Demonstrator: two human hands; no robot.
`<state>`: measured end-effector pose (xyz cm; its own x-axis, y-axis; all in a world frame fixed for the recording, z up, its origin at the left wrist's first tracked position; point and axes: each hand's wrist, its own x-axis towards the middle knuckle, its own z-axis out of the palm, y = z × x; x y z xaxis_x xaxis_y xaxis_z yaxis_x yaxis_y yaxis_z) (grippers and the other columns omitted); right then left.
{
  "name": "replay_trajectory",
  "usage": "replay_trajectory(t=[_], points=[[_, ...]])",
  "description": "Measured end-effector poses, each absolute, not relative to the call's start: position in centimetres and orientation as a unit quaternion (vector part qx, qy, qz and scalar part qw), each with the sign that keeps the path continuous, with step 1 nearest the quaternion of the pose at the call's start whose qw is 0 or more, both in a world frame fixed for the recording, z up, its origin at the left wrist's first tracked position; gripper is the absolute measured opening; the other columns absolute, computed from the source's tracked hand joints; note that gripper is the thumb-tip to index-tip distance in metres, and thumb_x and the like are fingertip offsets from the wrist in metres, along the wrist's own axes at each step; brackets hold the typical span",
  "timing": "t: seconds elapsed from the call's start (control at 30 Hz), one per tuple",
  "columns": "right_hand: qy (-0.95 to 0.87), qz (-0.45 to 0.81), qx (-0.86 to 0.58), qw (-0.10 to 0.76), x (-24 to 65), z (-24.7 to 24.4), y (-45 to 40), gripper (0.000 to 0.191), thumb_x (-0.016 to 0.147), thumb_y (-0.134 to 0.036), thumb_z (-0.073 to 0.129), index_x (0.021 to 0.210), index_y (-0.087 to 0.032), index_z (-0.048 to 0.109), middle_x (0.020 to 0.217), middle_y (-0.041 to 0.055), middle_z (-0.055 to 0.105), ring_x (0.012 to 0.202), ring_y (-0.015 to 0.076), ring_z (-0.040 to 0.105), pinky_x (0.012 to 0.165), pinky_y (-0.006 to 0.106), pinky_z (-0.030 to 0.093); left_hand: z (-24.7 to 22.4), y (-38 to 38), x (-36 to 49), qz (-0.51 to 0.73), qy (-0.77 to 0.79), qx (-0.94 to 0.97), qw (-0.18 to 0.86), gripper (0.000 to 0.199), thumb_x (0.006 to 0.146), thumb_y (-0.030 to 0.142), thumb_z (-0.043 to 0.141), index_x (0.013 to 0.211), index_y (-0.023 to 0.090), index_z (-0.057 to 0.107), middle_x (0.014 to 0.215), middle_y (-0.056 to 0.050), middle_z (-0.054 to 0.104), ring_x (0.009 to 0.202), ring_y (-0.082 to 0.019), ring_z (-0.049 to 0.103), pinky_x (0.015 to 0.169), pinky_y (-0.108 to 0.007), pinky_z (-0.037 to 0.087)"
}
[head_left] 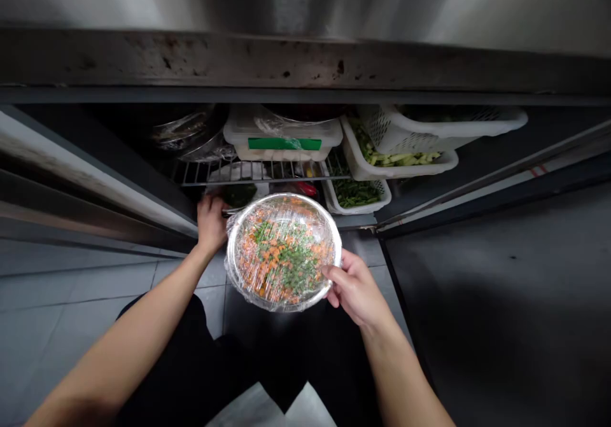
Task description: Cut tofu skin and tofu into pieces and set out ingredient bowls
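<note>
A round metal bowl point(285, 253) covered in clear plastic film holds chopped orange and green pieces. My right hand point(356, 287) grips its right rim, thumb on top and fingers underneath. To the left of the bowl, my left hand point(212, 223) reaches in at the lower shelf of a cabinet, under the wire rack point(267, 175). Its fingertips are hidden in shadow by a dark green item point(238, 193), so what they hold, if anything, does not show.
On the rack are a lidded white box point(284, 135) with a green label, film-wrapped bowls point(191, 137) and a white basket point(401, 166) of cut green vegetables. Below stands a basket point(358, 207) of leafy greens. An open dark door point(515, 274) is at right.
</note>
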<state>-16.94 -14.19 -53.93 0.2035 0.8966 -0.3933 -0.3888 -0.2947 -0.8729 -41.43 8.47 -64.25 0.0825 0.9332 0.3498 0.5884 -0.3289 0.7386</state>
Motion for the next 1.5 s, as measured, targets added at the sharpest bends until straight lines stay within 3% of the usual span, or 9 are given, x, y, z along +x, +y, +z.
replay_trajectory(t=[0.13,0.23,0.4,0.63,0.8,0.93,1.03,1.23,1.5], points=[[-0.248,0.598,-0.528,0.550,-16.9,-51.9,-12.6,0.025,0.064,-0.029,0.081,0.073,-0.018,0.061,0.055,-0.0048,0.057,0.036,0.0062,0.045,0.029,0.014,0.035,-62.5,2.6,-44.5,0.417,0.455,0.761,0.197,0.014,0.087,0.037,0.066,0.085,0.023,0.065,0.111,-0.011,0.071,0.116,-0.032,0.065,0.109,-0.048,0.050],[-0.268,0.590,-0.512,0.563,-16.6,-49.7,-10.6,0.024,0.063,-0.029,0.080,0.074,-0.018,0.063,0.055,-0.0054,0.057,0.036,0.0056,0.043,0.029,0.014,0.035,-61.3,-1.8,-47.2,0.393,0.416,0.803,0.164,0.019,0.081,0.035,0.077,0.080,0.023,0.061,0.123,-0.013,0.071,0.120,-0.032,0.067,0.108,-0.045,0.054],[-0.294,0.568,-0.504,0.580,-16.7,-48.3,-7.5,0.024,0.057,-0.026,0.079,0.071,-0.018,0.061,0.054,-0.0052,0.057,0.037,0.0062,0.045,0.029,0.014,0.034,-61.4,-3.7,-49.0,0.357,0.411,0.825,0.149,0.021,0.088,0.032,0.074,0.079,0.022,0.057,0.154,-0.018,0.054,0.133,-0.032,0.062,0.107,-0.044,0.055],[-0.298,0.570,-0.526,0.556,-15.8,-48.8,-8.6,0.022,0.057,-0.025,0.078,0.066,-0.018,0.059,0.051,-0.0055,0.054,0.036,0.0055,0.041,0.028,0.015,0.030,-63.2,-3.5,-48.7,0.371,0.462,0.788,0.168,0.022,0.085,0.032,0.075,0.077,0.022,0.057,0.158,-0.017,0.050,0.138,-0.035,0.059,0.109,-0.046,0.054],[-0.306,0.562,-0.559,0.528,-14.0,-48.0,-9.8,0.026,0.059,-0.025,0.083,0.063,-0.018,0.059,0.051,-0.0034,0.055,0.035,0.0058,0.041,0.028,0.015,0.029,-62.9,-5.8,-49.5,0.352,0.463,0.787,0.204,0.018,0.089,0.035,0.072,0.081,0.024,0.061,0.149,-0.016,0.061,0.135,-0.036,0.062,0.105,-0.045,0.058],[-0.280,0.552,-0.594,0.514,-13.5,-49.8,-11.4,0.027,0.058,-0.027,0.085,0.062,-0.018,0.060,0.049,-0.0035,0.053,0.033,0.0053,0.038,0.028,0.016,0.027,-62.1,-7.7,-50.3,0.323,0.436,0.809,0.226,0.015,0.092,0.035,0.070,0.085,0.024,0.064,0.141,-0.016,0.067,0.127,-0.032,0.068,0.100,-0.040,0.060],[-0.245,0.539,-0.623,0.511,-13.0,-52.1,-13.5,0.027,0.056,-0.029,0.086,0.064,-0.018,0.063,0.048,-0.0027,0.054,0.033,0.0056,0.038,0.028,0.016,0.027,-60.8,-9.8,-51.6,0.317,0.413,0.823,0.225,0.005,0.094,0.026,0.065,0.090,0.023,0.067,0.137,-0.017,0.069,0.122,-0.027,0.070,0.099,-0.036,0.060],[-0.173,0.530,-0.645,0.523,-12.9,-56.4,-15.6,0.028,0.050,-0.028,0.088,0.062,-0.017,0.065,0.050,-0.0017,0.054,0.036,0.0058,0.039,0.030,0.017,0.028,-56.5,-12.9,-56.4,0.348,0.337,0.851,0.205,0.012,0.092,0.011,0.058,0.090,0.021,0.064,0.147,-0.021,0.061,0.130,-0.026,0.066,0.099,-0.034,0.060],[-0.161,0.558,-0.598,0.553,-18.3,-60.3,-10.7,0.028,0.050,-0.027,0.081,0.064,-0.020,0.058,0.050,-0.0045,0.054,0.038,0.0071,0.044,0.032,0.016,0.029,-51.4,-13.8,-61.4,0.304,0.334,0.856,0.253,0.012,0.094,0.020,0.057,0.083,0.022,0.061,0.151,-0.022,0.058,0.123,-0.028,0.069,0.095,-0.037,0.061]])
